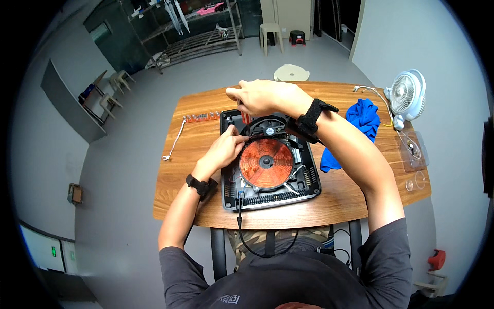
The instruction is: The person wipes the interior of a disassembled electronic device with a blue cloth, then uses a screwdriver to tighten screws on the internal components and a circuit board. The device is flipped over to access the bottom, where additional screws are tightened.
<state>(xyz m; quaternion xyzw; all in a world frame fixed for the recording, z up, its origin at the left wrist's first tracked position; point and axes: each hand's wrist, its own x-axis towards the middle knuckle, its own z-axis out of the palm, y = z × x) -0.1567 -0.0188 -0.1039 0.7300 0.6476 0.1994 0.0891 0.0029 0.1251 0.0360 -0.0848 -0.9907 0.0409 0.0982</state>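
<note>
An opened induction cooker (312, 189) lies on the table, its black housing exposing a round copper coil (257, 170) and a dark fan (269, 131) behind it. My right hand (259, 98) is closed around a red tool (246, 118), which points down at the cooker's far left part; it may be a screwdriver, but its tip is hidden. My left hand (224, 148) rests at the coil's left far edge with curled fingers. Whatever lies between those fingers cannot be made out. A black cord (240, 221) runs from the cooker's near edge over the table's front.
A narrow orange board with a white cable (179, 135) lies at the far left. Toward the right are a blue cloth (362, 119), a small white fan (407, 95), a clear tray (413, 150) and clear round cups (419, 179). A pale stool (291, 72) stands beyond the table.
</note>
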